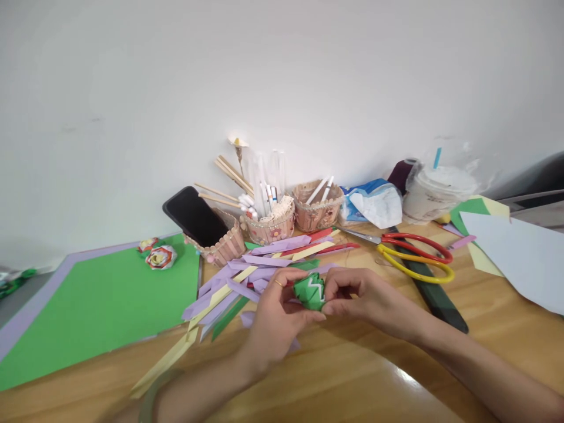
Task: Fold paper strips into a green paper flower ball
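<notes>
Between both hands, above the front of the table, is a small green folded paper piece [309,291] with a white zigzag line. My left hand [278,314], a ring on one finger, grips it from the left with thumb and fingers. On the other side my right hand [356,292] pinches its right edge. Behind the hands lies a loose heap of folded paper strips [259,273] in purple, yellow, green and red. Scissors [414,255] with one red and one yellow handle rest to the right, across a dark flat bar [436,302].
Green paper sheets [101,311] at left carry two folded paper rosettes [161,257]. Along the wall stand a basket holding a phone [196,217], a basket of sticks and pens [268,229], another basket [318,208], a tissue pack [372,200] and a lidded cup [434,191]. White paper [520,255] lies right.
</notes>
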`<state>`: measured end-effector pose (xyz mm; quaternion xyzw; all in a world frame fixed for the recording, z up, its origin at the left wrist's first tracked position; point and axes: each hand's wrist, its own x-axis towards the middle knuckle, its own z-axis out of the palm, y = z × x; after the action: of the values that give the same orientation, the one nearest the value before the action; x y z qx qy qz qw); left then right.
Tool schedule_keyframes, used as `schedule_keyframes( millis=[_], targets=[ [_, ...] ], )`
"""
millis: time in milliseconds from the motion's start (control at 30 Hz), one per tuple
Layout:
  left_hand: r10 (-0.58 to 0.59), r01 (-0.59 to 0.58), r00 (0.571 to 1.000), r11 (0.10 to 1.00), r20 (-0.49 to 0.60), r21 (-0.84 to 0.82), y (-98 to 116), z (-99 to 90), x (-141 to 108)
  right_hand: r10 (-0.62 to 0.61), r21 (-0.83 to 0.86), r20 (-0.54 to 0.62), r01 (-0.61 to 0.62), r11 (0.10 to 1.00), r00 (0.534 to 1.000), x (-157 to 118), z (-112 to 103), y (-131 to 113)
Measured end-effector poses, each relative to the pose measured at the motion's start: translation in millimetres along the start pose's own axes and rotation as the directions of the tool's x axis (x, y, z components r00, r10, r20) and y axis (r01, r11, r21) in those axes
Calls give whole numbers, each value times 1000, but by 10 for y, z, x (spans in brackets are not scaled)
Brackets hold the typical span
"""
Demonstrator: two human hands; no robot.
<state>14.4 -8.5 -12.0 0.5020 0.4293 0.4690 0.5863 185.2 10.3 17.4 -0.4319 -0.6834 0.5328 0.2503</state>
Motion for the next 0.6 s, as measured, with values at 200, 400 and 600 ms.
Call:
schedule_keyframes(
  millis=[200,400,600],
  targets=[
    [-98,97,995,995,-19,-29,15,-15,12,-188,-235,-83,165,958,979,-32,6,-58],
    [-83,83,997,996,6,-38,15,-11,9,-138,-217,-116,111,970,984,-32,7,-73],
    [-66,69,996,996,54,-58,10,-17,3,-30,-104,-57,24,994,998,-17,15,-64]
  ],
)
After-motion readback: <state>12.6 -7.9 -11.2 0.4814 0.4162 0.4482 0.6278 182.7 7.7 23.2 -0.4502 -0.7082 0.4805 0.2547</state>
